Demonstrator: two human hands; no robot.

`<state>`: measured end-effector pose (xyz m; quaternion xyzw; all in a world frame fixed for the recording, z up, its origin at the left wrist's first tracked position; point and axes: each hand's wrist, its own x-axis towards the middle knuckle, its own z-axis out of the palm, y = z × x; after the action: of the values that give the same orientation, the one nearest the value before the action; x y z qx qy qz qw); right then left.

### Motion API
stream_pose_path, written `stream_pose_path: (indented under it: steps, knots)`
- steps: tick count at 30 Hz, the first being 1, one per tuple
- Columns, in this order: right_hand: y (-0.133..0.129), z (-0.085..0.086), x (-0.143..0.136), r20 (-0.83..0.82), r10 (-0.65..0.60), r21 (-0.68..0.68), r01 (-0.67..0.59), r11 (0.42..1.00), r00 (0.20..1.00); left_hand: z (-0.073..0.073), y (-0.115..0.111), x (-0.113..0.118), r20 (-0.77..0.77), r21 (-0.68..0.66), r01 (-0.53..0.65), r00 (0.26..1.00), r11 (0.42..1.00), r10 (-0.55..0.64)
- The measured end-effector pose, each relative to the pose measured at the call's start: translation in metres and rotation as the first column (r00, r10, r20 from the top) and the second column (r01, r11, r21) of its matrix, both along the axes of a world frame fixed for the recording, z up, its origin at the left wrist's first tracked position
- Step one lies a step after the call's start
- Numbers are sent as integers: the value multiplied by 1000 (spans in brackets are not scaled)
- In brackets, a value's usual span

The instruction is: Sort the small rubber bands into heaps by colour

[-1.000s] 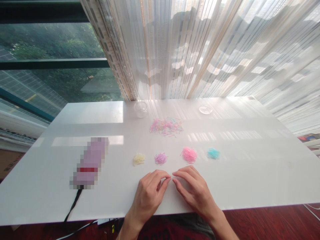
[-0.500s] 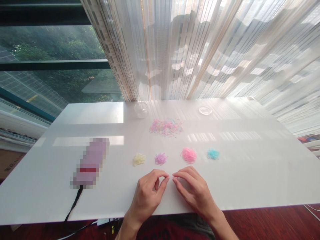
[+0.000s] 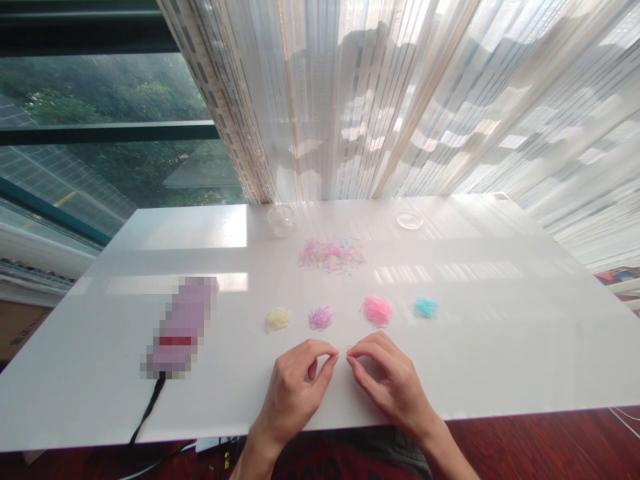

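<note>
My left hand is over the front of the white table, thumb and index finger pinched together; anything between the tips is too small to make out. Facing it, my right hand is pinched too, with a tiny pale bit faintly visible at its fingertips. A small gap separates the two pinches. Beyond the hands lie four small piles of thin pieces: yellow, purple, pink and blue. Farther back spreads a larger mixed-colour pile.
A clear round container and a clear lid stand near the back edge of the white table. At the left lies a blurred purple object with a black strap. A sheer curtain hangs behind the table.
The right fingertips have closed together a little and shifted slightly away from the left ones. My left hand and the piles look the same.
</note>
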<state>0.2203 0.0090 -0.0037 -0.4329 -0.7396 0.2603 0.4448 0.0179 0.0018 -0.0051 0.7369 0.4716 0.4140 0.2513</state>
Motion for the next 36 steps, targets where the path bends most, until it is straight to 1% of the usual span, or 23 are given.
stream_pose_path:
  steps: [8, 12, 14, 16, 17, 18, 19, 21, 23, 26, 30, 36]
  knots:
    - [1, 3, 1, -27, -35, -59, 33, 998, 999, 0, 0, 0, -23, 8, -25, 999, 1000, 25]
    - [-1, 6, 4, -59, -67, -107, 61, 992, 996, 0, 0, 0, -32, -18, -69, 997, 997, 68]
    - [0, 9, 10, -67, -102, -133, 92, 987, 993, -1, 1, 0, -39, -30, -82, 996, 996, 81]
    - [4, 12, 19, -43, -176, -138, 169, 976, 983, 0, 1, 0, -48, -36, -79, 996, 996, 77]
    - [7, 13, 24, -14, -241, -136, 236, 962, 971, 0, 1, 0, -53, -34, -75, 996, 997, 73]
    - [10, 14, 30, 24, -321, -140, 322, 936, 947, 0, 1, 0, -56, -28, -71, 996, 997, 69]
    - [13, 15, 35, 64, -395, -142, 401, 905, 916, 0, 1, 0, -60, -24, -67, 996, 997, 66]
    - [20, 16, 43, 133, -504, -151, 520, 841, 854, 0, 1, 1, -65, -13, -61, 996, 998, 60]
    - [26, 15, 47, 187, -559, -137, 585, 799, 808, 0, 1, 1, -67, -8, -54, 996, 998, 54]
    - [32, 12, 47, 234, -590, -96, 622, 777, 773, 1, 2, 1, -67, -3, -49, 997, 999, 48]
    - [41, 12, 46, 255, -576, -79, 611, 788, 776, 1, 2, 1, -72, 4, -48, 996, 999, 49]
    - [62, 17, 53, 318, -451, -54, 491, 870, 834, 1, 2, 2, -80, 9, -44, 996, 999, 45]
